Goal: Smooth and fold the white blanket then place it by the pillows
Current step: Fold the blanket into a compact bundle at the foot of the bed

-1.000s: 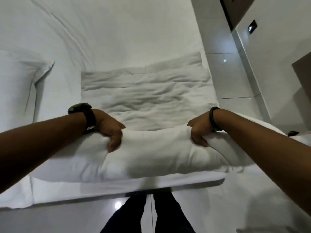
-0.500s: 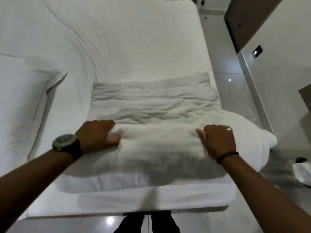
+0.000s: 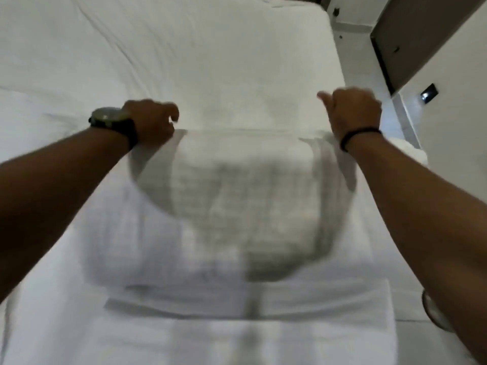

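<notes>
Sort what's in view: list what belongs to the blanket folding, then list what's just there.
Part of the job:
- white blanket, folded over on the bed
- left hand at its far left corner
- right hand at its far right corner

Just there:
- bed sheet
- wristwatch
- black wristband
- wall switch
- dark door

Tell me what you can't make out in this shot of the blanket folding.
- White folded blanket, head view: motion blur hides its layers and edges.
- Left hand: fingertips hidden, curled over the far edge.
- Right hand: blurred, grip unclear.
- Round object: cut off behind the right forearm.
</notes>
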